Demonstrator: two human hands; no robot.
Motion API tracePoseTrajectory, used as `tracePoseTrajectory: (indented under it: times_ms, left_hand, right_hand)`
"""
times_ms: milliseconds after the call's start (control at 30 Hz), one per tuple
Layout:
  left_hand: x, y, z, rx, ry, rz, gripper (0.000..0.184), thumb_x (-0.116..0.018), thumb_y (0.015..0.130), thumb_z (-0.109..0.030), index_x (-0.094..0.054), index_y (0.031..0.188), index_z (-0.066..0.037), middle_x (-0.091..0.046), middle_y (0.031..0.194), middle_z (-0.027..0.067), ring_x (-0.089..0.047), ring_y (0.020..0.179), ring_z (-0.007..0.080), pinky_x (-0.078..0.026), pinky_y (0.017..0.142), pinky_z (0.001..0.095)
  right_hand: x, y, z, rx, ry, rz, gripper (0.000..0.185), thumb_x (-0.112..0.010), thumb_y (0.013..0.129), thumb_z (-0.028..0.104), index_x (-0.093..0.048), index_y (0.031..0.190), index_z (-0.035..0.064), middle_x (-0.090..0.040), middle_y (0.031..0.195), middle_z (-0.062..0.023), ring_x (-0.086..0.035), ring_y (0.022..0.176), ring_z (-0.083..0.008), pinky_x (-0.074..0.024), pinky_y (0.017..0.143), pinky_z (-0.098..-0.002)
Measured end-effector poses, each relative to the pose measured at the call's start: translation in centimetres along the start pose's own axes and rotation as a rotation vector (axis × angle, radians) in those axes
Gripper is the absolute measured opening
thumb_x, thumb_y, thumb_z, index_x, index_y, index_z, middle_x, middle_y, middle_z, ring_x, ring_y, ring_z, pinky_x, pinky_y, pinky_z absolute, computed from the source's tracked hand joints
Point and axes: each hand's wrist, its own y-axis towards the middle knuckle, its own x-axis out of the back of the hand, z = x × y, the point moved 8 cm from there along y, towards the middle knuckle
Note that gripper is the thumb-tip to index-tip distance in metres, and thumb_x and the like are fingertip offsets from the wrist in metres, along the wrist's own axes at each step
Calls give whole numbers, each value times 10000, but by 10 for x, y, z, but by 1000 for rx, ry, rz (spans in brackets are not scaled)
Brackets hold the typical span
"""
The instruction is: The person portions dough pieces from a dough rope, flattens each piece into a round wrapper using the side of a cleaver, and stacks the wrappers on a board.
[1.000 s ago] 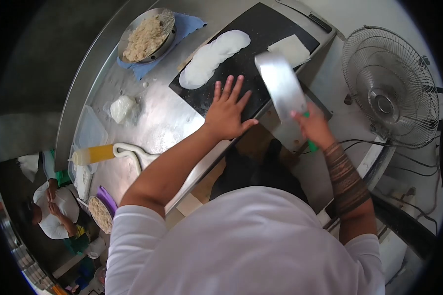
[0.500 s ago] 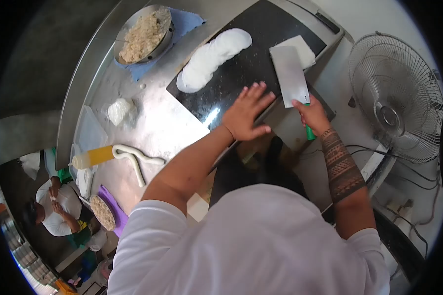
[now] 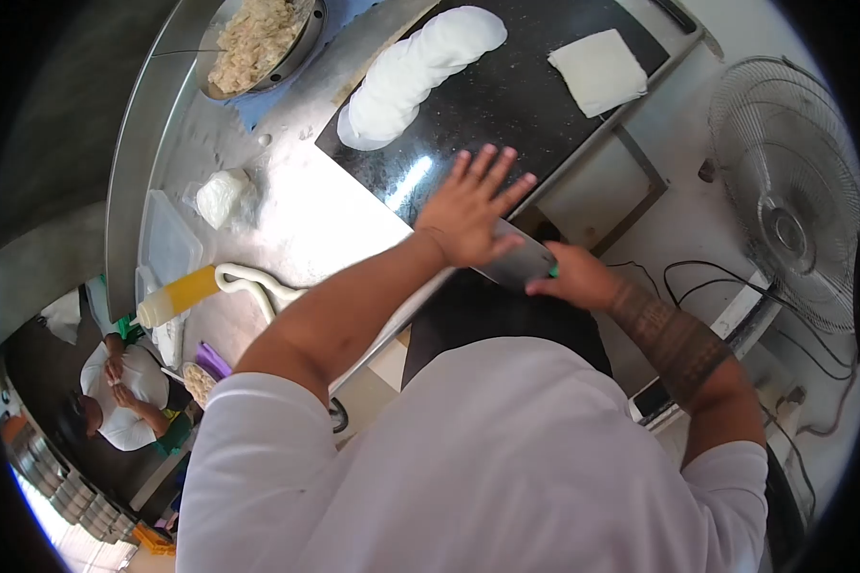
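Fingers (image 3: 490,172) spread wide on the left hand (image 3: 463,215), right hand (image 3: 580,277) clenched! Black board (image 3: 535,33) stretches ahead, overlapping white rounds (image 3: 411,76) lining its far edge; cleaver (image 3: 514,264) in that right hand, just beyond its near edge; white square (image 3: 598,73) by its right corner.

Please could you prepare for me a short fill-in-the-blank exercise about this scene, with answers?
The right hand grips the cleaver by its ____.
The board under the overlapping white rounds is coloured ____.
The liquid in the squeeze bottle is coloured ____.
The fan shows on the picture's ____ side.

Answers: handle; black; yellow; right.
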Motion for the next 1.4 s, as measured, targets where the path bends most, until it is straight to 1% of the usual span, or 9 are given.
tracePoseTrajectory:
  times_ms: [233, 533, 700, 900, 1000, 1100, 1167, 1267, 1400]
  left_hand:
    - [11, 30, 19, 66, 44, -101, 826, -601, 968, -603, -371, 1684, -262, -236, 1760, 225, -215, 1619, 471, -157, 1265, 713]
    - [46, 61, 85, -65, 165, -330, 812, -607, 953, -606, -417, 1658, -250, -268, 1747, 236, -235, 1622, 438, -164, 1294, 657]
    - [4, 14, 13, -208, 37, -110, 899, -607, 914, -694, -392, 1670, -258, -257, 1756, 224, -241, 1622, 444, -145, 1300, 656]
    - [24, 60, 35, -183, 119, -214, 890, -614, 893, -720, -454, 1638, -261, -279, 1758, 188, -247, 1622, 427, -141, 1283, 696]
    - [36, 77, 67, -110, 256, -234, 894, -627, 889, -714, -453, 1638, -257, -278, 1759, 184, -241, 1624, 427, -147, 1284, 691]
    - [47, 81, 82, -136, 251, -298, 894, -637, 889, -709, -446, 1641, -264, -282, 1758, 181, -240, 1628, 416, -154, 1291, 678]
    - [25, 54, 62, -188, 172, -219, 889, -633, 898, -706, -435, 1646, -269, -286, 1757, 174, -235, 1633, 402, -150, 1298, 669]
    - [5, 33, 10, -276, 49, -93, 877, -628, 909, -698, -432, 1649, -270, -298, 1753, 165, -231, 1637, 393, -137, 1306, 658]
    - [23, 77, 19, -258, 114, -224, 869, -613, 903, -710, -459, 1633, -264, -322, 1744, 164, -265, 1620, 406, -149, 1288, 685]
  right_hand:
    - [38, 22, 6, -32, -116, -33, 622, -900, 842, 383, -652, 1241, -24, -736, 1109, -255, -720, 1086, -409, -547, 933, -463]
    - [78, 52, 75, 40, -241, -235, 656, -884, 843, 387, -630, 1256, -55, -732, 1127, -268, -721, 1081, -422, -561, 945, -482]
    - [0, -1, 16, -31, -28, -168, 665, -891, 851, 364, -619, 1291, -55, -729, 1185, -256, -710, 1141, -395, -543, 997, -466]
    - [47, 26, 15, 77, 18, -279, 668, -887, 857, 417, -619, 1251, -50, -733, 1153, -252, -718, 1115, -400, -547, 973, -468]
    - [80, 53, 42, -20, -328, -276, 631, -881, 863, 406, -639, 1239, -40, -748, 1116, -237, -739, 1060, -364, -563, 943, -451]
    - [92, 55, 70, -75, -264, -299, 597, -892, 855, 356, -664, 1263, -15, -760, 1116, -216, -747, 1049, -336, -569, 942, -435]
    - [35, 33, 43, 36, 110, -232, 570, -901, 846, 304, -677, 1278, 7, -763, 1146, -209, -746, 1064, -327, -571, 954, -435]
    - [1, -2, 19, 65, 33, -304, 695, -908, 844, 310, -630, 1388, -22, -745, 1213, -228, -706, 1197, -355, -518, 1066, -454]
    - [41, 7, 1, -79, 33, -284, 667, -910, 852, 335, -633, 1336, -30, -746, 1188, -205, -708, 1158, -325, -530, 1035, -438]
